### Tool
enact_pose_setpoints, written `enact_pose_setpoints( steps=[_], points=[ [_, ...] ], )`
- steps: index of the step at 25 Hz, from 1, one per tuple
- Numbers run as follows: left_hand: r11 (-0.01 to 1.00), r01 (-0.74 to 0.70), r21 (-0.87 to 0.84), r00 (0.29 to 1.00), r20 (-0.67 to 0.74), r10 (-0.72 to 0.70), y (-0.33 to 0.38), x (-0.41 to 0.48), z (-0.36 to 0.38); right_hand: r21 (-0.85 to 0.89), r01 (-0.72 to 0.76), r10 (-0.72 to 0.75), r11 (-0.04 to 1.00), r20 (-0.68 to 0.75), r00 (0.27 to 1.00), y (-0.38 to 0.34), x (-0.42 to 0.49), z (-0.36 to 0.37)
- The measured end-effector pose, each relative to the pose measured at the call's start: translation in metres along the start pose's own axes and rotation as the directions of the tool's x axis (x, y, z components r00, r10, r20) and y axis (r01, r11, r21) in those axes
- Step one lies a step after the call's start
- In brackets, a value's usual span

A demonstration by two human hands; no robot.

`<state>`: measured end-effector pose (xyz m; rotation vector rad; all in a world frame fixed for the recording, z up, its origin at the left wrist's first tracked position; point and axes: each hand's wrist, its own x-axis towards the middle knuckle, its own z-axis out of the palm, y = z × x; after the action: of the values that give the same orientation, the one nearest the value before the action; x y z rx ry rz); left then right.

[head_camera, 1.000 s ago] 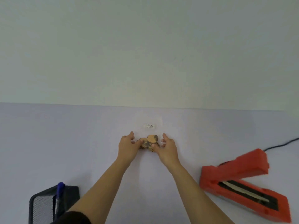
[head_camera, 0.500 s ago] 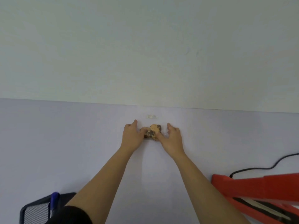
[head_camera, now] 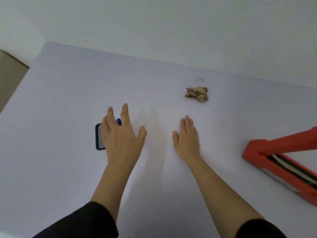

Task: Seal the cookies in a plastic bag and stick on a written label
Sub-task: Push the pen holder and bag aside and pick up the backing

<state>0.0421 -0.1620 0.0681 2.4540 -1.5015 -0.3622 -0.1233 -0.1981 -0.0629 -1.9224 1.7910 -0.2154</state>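
A small cluster of brown chocolate-chip cookies (head_camera: 197, 93) lies on the pale table, far right of centre. The clear bag around them is barely visible. A small white label (head_camera: 199, 79) sits just beyond them. My left hand (head_camera: 120, 136) hovers with fingers spread above a black mesh holder (head_camera: 99, 138), where the blue pen cap (head_camera: 119, 121) shows between my fingers. My right hand (head_camera: 187, 136) rests flat and empty on the table, well short of the cookies.
A red heat sealer (head_camera: 277, 160) lies with its arm raised at the right edge. The wall runs along the table's far side. The table's left edge (head_camera: 18, 90) drops to a brown floor.
Both hands let go of the cookies and drew back toward me. My left hand swung left over the mesh holder. The view turned left and down.
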Motion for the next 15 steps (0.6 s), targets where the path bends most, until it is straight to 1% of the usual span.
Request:
enact_pose_setpoints(
  steps=[1,2,3,4,5,7,10,13,15],
  points=[
    [0.992,0.127,0.020,0.991,0.033,-0.127,-0.019,-0.002,-0.007,-0.054,0.003,-0.004,0.999,-0.020,1.000,0.001,-0.001,0.004],
    [0.973,0.231,0.002,0.968,0.098,-0.230,-0.035,-0.002,-0.010,-0.101,0.001,-0.006,0.995,-0.043,0.999,0.002,-0.002,0.007],
    [0.953,0.302,-0.041,0.941,0.175,-0.290,-0.046,0.000,-0.010,-0.134,-0.003,-0.005,0.991,-0.060,0.998,0.002,-0.003,0.009],
    [0.938,0.331,-0.105,0.925,0.231,-0.301,-0.053,0.003,-0.008,-0.153,-0.004,-0.006,0.988,-0.070,0.998,0.002,-0.004,0.010],
    [0.929,0.326,-0.176,0.928,0.245,-0.279,-0.054,0.008,-0.006,-0.167,-0.005,-0.007,0.986,-0.073,0.997,0.001,-0.003,0.012],
    [0.929,0.253,-0.269,0.959,0.194,-0.205,-0.039,0.022,-0.003,-0.177,-0.016,0.004,0.984,-0.072,0.997,-0.002,-0.002,0.013],
    [0.925,0.125,-0.360,0.983,0.169,-0.067,0.012,0.065,0.006,-0.181,-0.023,0.005,0.983,-0.095,0.995,-0.001,-0.001,0.014],
    [0.917,0.011,-0.398,0.978,0.194,0.073,0.068,0.123,0.023,-0.172,-0.025,0.007,0.985,-0.103,0.995,0.000,-0.002,0.016],
    [0.918,-0.024,-0.396,0.968,0.222,0.120,0.098,0.156,0.036,-0.161,-0.028,0.010,0.987,-0.116,0.993,0.001,-0.001,0.017]
  ],
)
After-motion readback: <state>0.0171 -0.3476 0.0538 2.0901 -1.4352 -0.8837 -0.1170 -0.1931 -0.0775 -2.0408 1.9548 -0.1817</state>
